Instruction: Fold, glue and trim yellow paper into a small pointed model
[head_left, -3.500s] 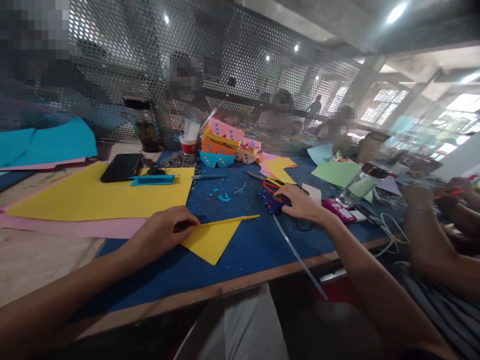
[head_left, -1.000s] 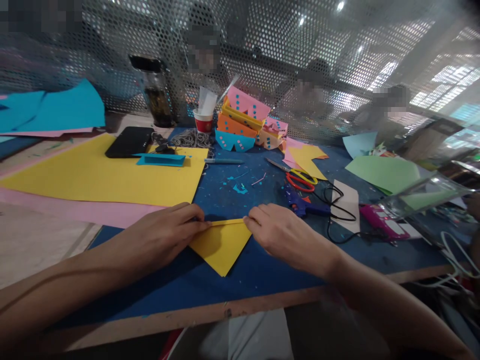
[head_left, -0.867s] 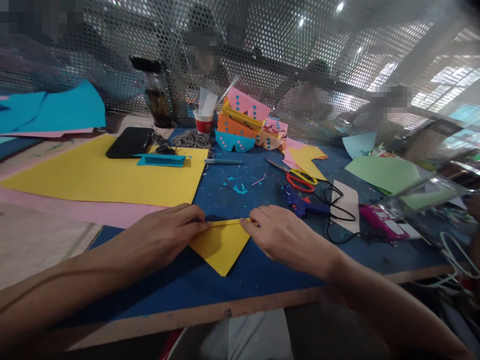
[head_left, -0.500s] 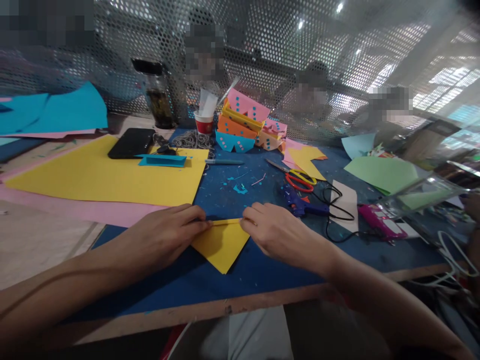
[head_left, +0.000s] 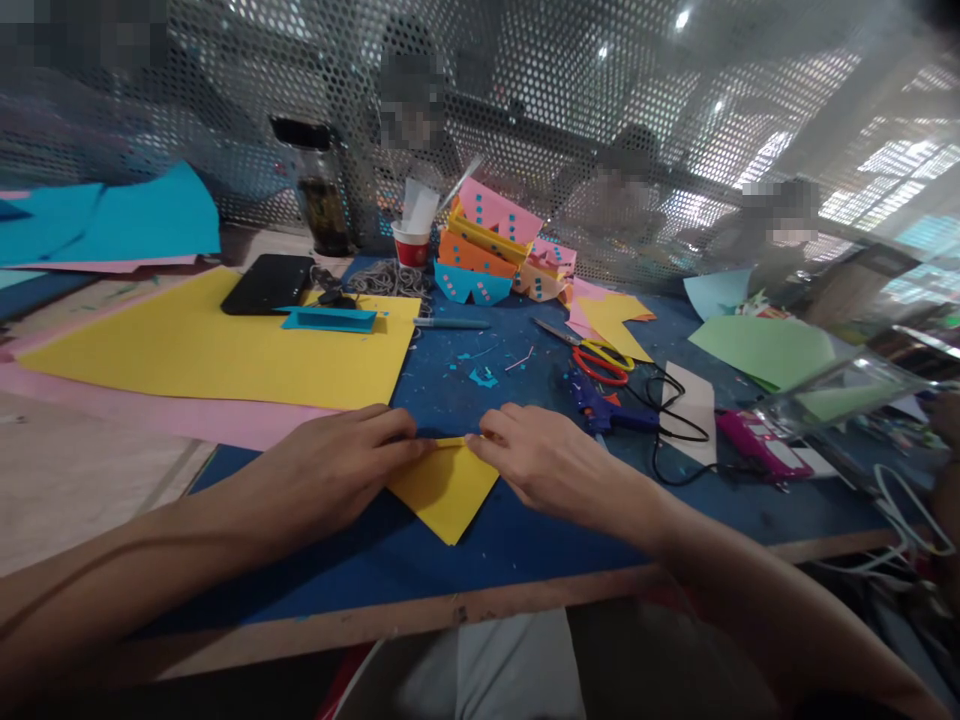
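A folded piece of yellow paper [head_left: 448,497] lies on the blue table top [head_left: 525,560], its pointed corner toward me and a narrow fold along its far edge. My left hand [head_left: 360,455] grips the left end of that fold, thumb and fingers pressed together on it. At the right end, my right hand [head_left: 536,455] pinches the same fold with thumb and curled fingers. A short stretch of the fold shows between the two hands; both ends are hidden under the fingers.
Left lies a large yellow sheet [head_left: 202,350] with a black phone [head_left: 268,284]. Right are scissors [head_left: 600,360], a blue glue gun [head_left: 611,405] and its cable. Folded paper pieces [head_left: 476,285], a red cup [head_left: 411,245] and a jar [head_left: 322,205] stand before a perforated metal screen [head_left: 525,90].
My right thumb and fingers have slid slightly left along the fold, so less of it shows between my hands. The left hand has shifted slightly right.
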